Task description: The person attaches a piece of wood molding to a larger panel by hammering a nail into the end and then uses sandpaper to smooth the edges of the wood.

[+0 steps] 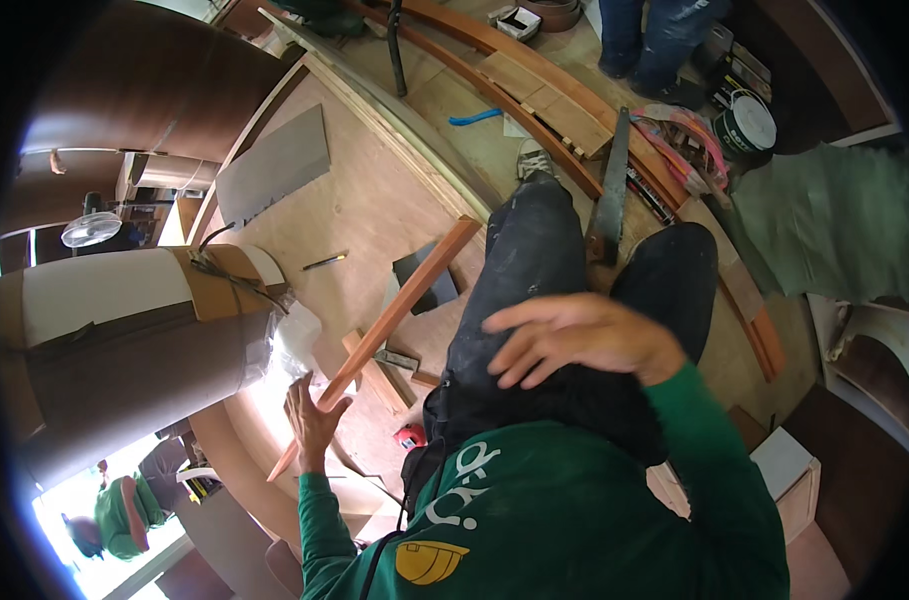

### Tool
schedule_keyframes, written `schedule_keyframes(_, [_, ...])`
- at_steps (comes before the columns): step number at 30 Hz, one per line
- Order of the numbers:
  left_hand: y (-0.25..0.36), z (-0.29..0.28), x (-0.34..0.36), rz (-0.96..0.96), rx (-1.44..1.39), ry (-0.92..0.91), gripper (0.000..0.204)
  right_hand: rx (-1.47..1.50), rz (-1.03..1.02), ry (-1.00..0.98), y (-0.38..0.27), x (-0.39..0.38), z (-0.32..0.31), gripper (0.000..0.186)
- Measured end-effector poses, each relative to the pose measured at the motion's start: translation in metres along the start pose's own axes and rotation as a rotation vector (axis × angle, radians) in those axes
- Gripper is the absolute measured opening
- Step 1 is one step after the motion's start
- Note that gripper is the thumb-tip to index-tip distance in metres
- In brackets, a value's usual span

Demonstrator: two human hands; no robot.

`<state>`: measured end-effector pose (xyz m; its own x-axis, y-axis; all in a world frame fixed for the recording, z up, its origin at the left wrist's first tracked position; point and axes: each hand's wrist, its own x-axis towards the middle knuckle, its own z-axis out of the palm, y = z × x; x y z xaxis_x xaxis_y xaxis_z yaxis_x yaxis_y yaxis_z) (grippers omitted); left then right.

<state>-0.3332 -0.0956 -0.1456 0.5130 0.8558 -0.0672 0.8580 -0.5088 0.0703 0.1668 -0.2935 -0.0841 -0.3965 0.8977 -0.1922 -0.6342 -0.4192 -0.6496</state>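
My left hand (pixel 314 423) is spread at a long reddish-brown wooden strip (pixel 399 305). The strip runs between thumb and fingers and slants across a plywood surface (pixel 359 200); its lower end shows past the hand. No closed grip is visible. Above my lap, my right hand (pixel 579 343) hangs slightly blurred, its fingers stretched out and nothing in them. Beside the strip lie a dark square sheet (pixel 426 280), a pencil (pixel 324 262) and a small try square (pixel 397 360) by short wooden pieces. A red round object (pixel 410 436) sits near my waist.
A handsaw (pixel 611 190) lies just beyond my knees, near curved wooden strips (pixel 564 85). A lidded bucket (pixel 746 122) and another person's legs (pixel 659 45) are at the far right. Left are a large wrapped cylinder (pixel 124 325), a fan (pixel 92 230) and another person (pixel 124 515).
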Motion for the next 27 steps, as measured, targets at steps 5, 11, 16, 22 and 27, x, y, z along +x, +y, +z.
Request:
schedule_keyframes(5, [0.122,-0.019,0.073,0.171,-0.182,0.13,0.102,-0.129,-0.252,0.429,-0.041,-0.067,-0.071,0.052])
schedule_keyframes(11, [0.264,-0.084,0.222,0.55,-0.27,-0.004,0.093,-0.987,0.044,0.377,-0.148,-0.038,-0.174,0.044])
schedule_keyframes(16, [0.378,-0.11,0.376,0.733,-0.066,-0.117,0.063,-1.318,0.342,0.28,-0.195,-0.023,-0.286,0.037])
schedule_keyframes(22, [0.432,-0.037,0.427,0.599,-0.189,-0.459,0.056,-1.064,0.384,0.538,-0.093,-0.059,-0.381,0.034])
schedule_keyframes(27, [0.446,-0.03,0.397,0.565,-0.267,-0.708,0.052,-0.761,0.634,0.574,-0.011,-0.131,-0.381,0.04])
